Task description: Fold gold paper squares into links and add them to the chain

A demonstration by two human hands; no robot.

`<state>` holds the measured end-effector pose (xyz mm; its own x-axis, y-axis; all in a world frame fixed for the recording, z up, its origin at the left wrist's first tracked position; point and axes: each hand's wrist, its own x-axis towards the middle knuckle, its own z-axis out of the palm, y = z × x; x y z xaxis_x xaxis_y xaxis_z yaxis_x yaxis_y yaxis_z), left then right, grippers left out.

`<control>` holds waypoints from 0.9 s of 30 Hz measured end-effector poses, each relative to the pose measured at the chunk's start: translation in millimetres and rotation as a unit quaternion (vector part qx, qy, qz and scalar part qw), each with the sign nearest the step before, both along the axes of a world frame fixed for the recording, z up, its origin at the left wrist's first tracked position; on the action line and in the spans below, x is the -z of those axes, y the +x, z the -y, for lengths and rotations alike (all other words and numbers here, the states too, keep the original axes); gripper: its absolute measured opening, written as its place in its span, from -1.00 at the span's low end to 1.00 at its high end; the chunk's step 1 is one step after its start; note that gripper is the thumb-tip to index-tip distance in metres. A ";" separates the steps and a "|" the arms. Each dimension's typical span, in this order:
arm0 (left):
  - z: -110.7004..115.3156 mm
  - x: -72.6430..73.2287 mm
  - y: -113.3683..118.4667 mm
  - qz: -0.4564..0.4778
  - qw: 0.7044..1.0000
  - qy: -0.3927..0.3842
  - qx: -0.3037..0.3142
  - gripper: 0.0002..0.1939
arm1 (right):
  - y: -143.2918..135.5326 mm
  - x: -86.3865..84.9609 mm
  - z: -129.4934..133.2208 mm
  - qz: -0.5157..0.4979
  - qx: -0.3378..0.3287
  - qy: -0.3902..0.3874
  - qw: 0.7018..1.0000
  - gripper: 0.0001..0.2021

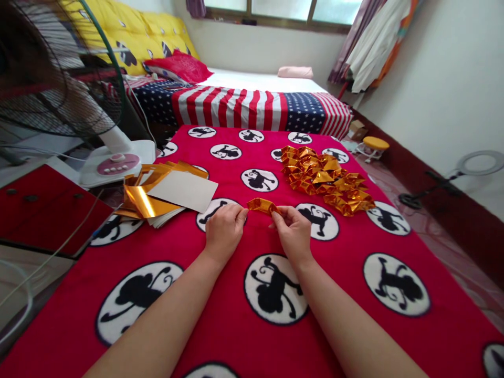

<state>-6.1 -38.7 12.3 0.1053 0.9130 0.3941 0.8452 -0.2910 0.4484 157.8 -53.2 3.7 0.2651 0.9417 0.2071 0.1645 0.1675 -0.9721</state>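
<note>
A partly folded piece of shiny gold foil paper [260, 205] spans the gap between my two hands, just above the red cloth. My left hand [224, 231] pinches its left end between thumb and forefinger. At the right end, my right hand [293, 231] grips the paper with thumb and fingers. To the left lies a loose stack of gold foil sheets [145, 202], with a white-backed sheet [183, 189] on top. Beyond my right hand is a heap of folded gold paper ingots [323, 176].
The red cloth with monkey prints [338, 336] covers the table. A fan [118, 163] stands at the left beside a red cabinet [43, 205]. Behind the table is a bed with a striped cover [236, 107]. On the right floor are a yellow stool [376, 143] and a ring light [480, 163].
</note>
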 end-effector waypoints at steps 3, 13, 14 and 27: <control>1.1 -0.2 -0.8 0.013 1.000 0.010 -0.012 -0.75 | 3.8 2.5 -2.1 0.030 0.003 0.008 1.000 -0.81; 0.7 2.8 -2.8 -0.021 0.999 0.033 0.022 -0.87 | 8.0 11.6 -4.1 0.093 0.010 0.025 0.995 -0.84; 1.0 3.2 -2.7 -0.029 0.999 0.038 0.024 -0.87 | 8.9 11.8 -4.3 0.106 0.014 0.023 0.994 -0.87; -1.6 6.4 -5.3 0.072 0.997 -0.015 -0.002 -0.86 | 22.5 5.9 -7.7 0.294 0.036 0.066 0.953 -0.87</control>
